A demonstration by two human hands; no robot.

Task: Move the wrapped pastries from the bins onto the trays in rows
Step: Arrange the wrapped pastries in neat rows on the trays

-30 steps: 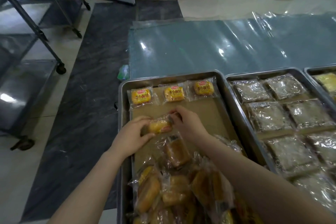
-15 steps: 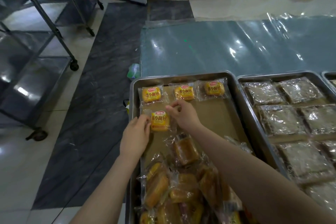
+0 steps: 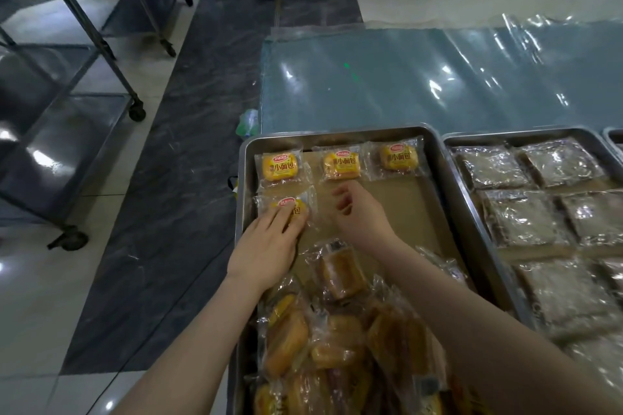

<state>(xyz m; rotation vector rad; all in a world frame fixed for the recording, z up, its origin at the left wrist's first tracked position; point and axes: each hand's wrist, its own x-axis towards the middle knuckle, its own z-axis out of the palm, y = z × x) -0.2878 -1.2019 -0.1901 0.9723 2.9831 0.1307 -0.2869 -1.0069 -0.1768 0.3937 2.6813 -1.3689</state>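
Observation:
A steel tray point(image 3: 435, 158) lined with brown paper holds three wrapped yellow buns in a row at its far end: left point(image 3: 280, 166), middle point(image 3: 341, 163), right point(image 3: 398, 157). A fourth wrapped bun point(image 3: 289, 206) lies below the left one, starting a second row. My left hand point(image 3: 266, 246) rests flat on it with straight fingers. My right hand point(image 3: 359, 212) hovers just right of it over bare paper, fingers loosely curled, holding nothing. A loose heap of wrapped pastries point(image 3: 337, 340) fills the tray's near end.
A second steel tray point(image 3: 526, 135) to the right holds rows of darker wrapped pastries point(image 3: 526, 216). Clear plastic sheet point(image 3: 421, 77) covers the surface beyond the trays. Wheeled metal racks point(image 3: 84, 54) stand on the floor at left.
The wrapped bun went from being held by both hands to lying flat under the left row-one bun. My right hand let go and drew right; my left hand now presses it.

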